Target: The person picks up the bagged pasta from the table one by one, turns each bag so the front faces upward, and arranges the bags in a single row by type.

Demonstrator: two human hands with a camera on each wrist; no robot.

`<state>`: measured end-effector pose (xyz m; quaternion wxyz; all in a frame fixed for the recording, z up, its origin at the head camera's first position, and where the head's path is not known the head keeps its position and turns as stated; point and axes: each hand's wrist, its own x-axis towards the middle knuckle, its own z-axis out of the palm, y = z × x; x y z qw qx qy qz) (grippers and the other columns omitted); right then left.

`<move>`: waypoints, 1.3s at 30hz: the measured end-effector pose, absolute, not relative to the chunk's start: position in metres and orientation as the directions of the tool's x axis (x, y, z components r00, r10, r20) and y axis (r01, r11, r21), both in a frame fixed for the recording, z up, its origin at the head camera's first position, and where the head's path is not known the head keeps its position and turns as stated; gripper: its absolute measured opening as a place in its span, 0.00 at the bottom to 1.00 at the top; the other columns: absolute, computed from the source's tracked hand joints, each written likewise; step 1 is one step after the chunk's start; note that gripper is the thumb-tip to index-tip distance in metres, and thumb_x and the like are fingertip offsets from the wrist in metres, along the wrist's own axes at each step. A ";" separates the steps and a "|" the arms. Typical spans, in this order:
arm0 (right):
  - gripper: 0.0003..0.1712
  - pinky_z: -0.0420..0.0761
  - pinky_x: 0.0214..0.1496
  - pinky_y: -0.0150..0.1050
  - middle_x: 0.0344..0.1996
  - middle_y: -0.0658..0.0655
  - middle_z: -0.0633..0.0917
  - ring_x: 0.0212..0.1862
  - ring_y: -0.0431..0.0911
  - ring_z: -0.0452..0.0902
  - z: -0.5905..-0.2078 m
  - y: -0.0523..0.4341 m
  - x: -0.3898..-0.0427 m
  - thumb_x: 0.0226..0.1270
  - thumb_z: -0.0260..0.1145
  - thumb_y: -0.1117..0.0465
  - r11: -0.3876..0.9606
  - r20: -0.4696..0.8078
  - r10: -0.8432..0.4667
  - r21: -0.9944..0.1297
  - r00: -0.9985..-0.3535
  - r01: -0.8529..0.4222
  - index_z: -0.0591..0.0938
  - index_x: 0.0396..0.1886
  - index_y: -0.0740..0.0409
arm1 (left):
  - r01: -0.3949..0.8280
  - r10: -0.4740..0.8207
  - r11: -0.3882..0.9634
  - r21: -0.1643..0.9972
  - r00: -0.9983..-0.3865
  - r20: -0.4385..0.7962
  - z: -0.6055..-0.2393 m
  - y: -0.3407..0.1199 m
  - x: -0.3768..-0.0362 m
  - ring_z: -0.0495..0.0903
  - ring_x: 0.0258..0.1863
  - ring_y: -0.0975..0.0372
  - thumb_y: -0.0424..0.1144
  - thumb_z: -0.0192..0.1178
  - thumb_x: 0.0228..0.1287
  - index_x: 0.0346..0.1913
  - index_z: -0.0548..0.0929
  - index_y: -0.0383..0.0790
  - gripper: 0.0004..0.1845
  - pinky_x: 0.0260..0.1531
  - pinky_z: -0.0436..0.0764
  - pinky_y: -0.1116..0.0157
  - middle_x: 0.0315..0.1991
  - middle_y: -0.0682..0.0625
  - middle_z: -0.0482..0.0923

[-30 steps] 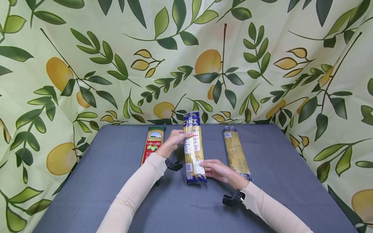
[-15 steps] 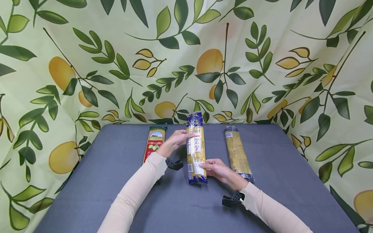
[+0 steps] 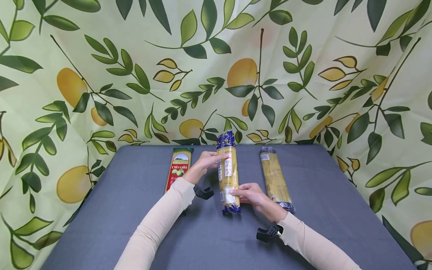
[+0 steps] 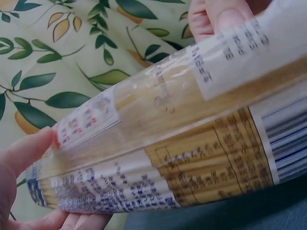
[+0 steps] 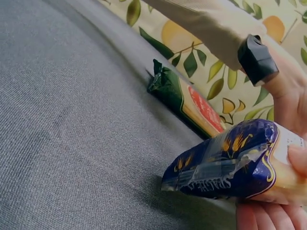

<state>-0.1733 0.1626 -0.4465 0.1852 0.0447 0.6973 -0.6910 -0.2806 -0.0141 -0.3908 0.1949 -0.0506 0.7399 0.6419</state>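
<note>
Both hands hold a blue-ended, clear pack of spaghetti (image 3: 228, 176) up over the table, its printed labels turned toward me. My left hand (image 3: 206, 162) grips its upper left side, thumb across the front. Lower down, my right hand (image 3: 251, 195) pinches the right edge, thumb on a white label. In the left wrist view the spaghetti pack (image 4: 158, 139) fills the frame, with fingers wrapping beneath it. The right wrist view shows the blue lower end of the pack (image 5: 225, 163) with wheat ears printed on it, close over the grey cloth.
A red and green Olivoilà pasta pack (image 3: 178, 168) lies to the left, partly hidden by the left arm. Another blue-ended spaghetti pack (image 3: 275, 178) lies at the right, beyond the right hand. The grey table (image 3: 216, 240) ends at a leaf-patterned curtain (image 3: 216, 75).
The held spaghetti pack has shifted slightly right and turned about its long axis, so its front labels look narrower. Both hands keep their hold; the other packs stay put.
</note>
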 end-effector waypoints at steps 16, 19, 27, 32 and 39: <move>0.08 0.86 0.34 0.30 0.19 0.45 0.85 0.25 0.36 0.83 -0.442 0.165 -0.173 0.55 0.71 0.65 0.057 -0.365 -0.146 -0.931 -0.920 0.360 0.78 0.25 0.55 | -0.292 0.166 0.143 0.946 -0.935 -0.314 -0.389 -0.013 -0.279 0.83 0.27 0.64 0.40 0.70 0.55 0.50 0.82 0.29 0.23 0.56 0.83 0.57 0.40 0.41 0.87; 0.07 0.85 0.35 0.29 0.21 0.44 0.86 0.27 0.36 0.83 -0.444 0.169 -0.173 0.56 0.71 0.64 0.048 -0.360 -0.185 -0.933 -0.914 0.358 0.79 0.27 0.55 | -0.272 0.182 0.133 0.953 -0.938 -0.294 -0.389 -0.014 -0.280 0.83 0.26 0.65 0.39 0.69 0.57 0.50 0.81 0.28 0.21 0.53 0.84 0.58 0.34 0.45 0.86; 0.10 0.84 0.45 0.29 0.31 0.44 0.87 0.36 0.36 0.84 -0.451 0.179 -0.174 0.63 0.66 0.62 -0.097 -0.275 -0.389 -0.937 -0.879 0.336 0.80 0.43 0.60 | -0.264 0.242 0.047 0.963 -0.933 -0.267 -0.387 -0.015 -0.282 0.82 0.26 0.66 0.34 0.65 0.61 0.52 0.79 0.25 0.20 0.50 0.85 0.61 0.29 0.51 0.84; 0.06 0.83 0.48 0.30 0.32 0.42 0.88 0.38 0.35 0.84 -0.458 0.183 -0.178 0.69 0.60 0.63 -0.201 -0.219 -0.499 -0.912 -0.839 0.358 0.81 0.35 0.47 | -0.259 0.254 0.030 0.965 -0.932 -0.258 -0.385 -0.017 -0.282 0.82 0.28 0.67 0.34 0.63 0.62 0.53 0.79 0.25 0.19 0.44 0.86 0.66 0.31 0.51 0.84; 0.11 0.82 0.53 0.30 0.39 0.43 0.89 0.44 0.36 0.84 -0.462 0.181 -0.180 0.73 0.54 0.65 -0.229 -0.147 -0.605 -0.909 -0.783 0.348 0.81 0.43 0.48 | -0.274 0.252 0.018 0.962 -0.929 -0.269 -0.385 -0.017 -0.283 0.82 0.28 0.67 0.34 0.64 0.62 0.54 0.79 0.26 0.20 0.40 0.86 0.69 0.31 0.51 0.84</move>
